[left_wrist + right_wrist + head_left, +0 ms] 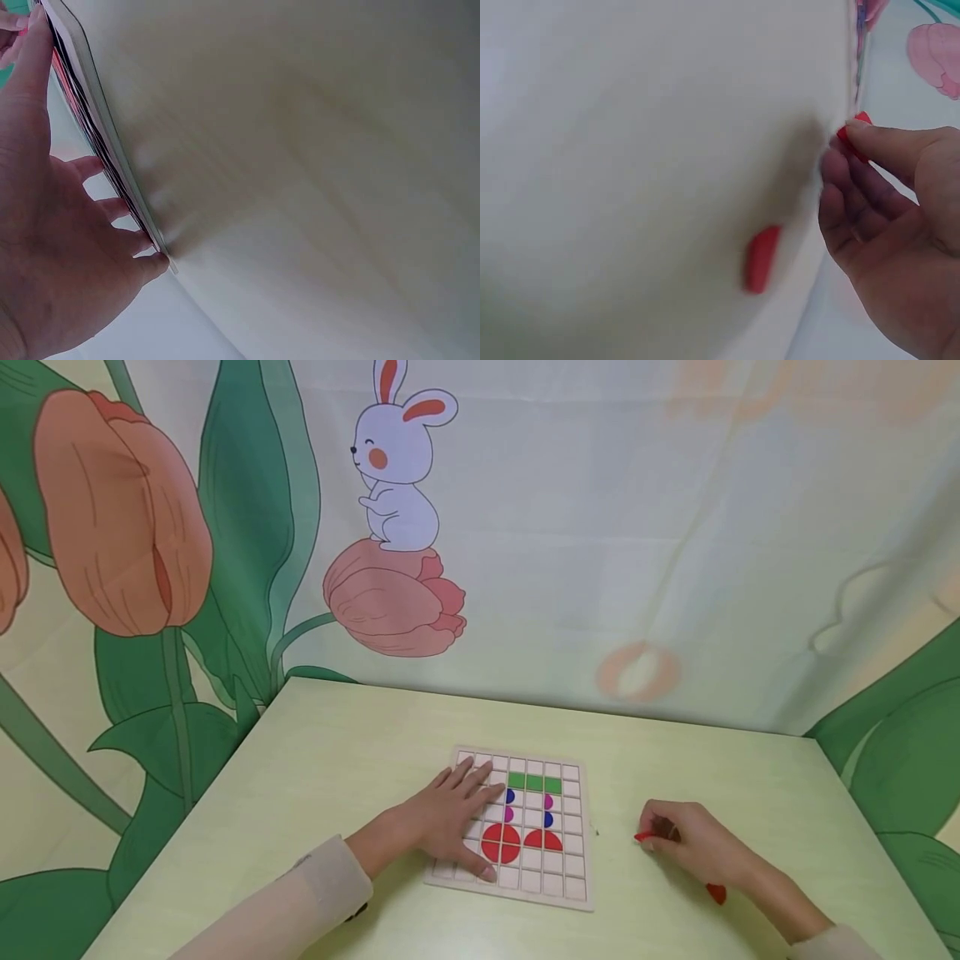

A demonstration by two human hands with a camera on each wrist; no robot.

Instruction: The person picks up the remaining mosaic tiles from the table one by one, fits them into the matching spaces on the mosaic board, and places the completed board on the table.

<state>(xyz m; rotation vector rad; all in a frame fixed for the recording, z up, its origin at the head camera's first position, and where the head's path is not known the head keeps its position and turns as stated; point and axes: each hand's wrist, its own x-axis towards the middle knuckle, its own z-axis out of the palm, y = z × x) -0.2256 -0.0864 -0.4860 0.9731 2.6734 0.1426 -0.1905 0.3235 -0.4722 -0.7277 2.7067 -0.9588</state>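
A square wooden grid board [573, 864] lies on the table. Spread over its left side is my left hand [450, 806], fingers straight and thumb near the front edge; the left wrist view shows the same hand [67, 217] along the board's edge. Green squares [534, 782], small blue and magenta half-round shapes, a red circle [500, 843] and a red half circle [543, 841] sit on the grid. To the right of the board, my right hand [693, 839] pinches a small red piece [854, 135] between thumb and fingers. The held piece's full outline is hidden.
Another red piece [717, 893] with a curved edge lies on the table beneath the right wrist. The pale table [360, 727] extends around the board. Behind it hangs a curtain [525, 568] printed with tulips and a rabbit.
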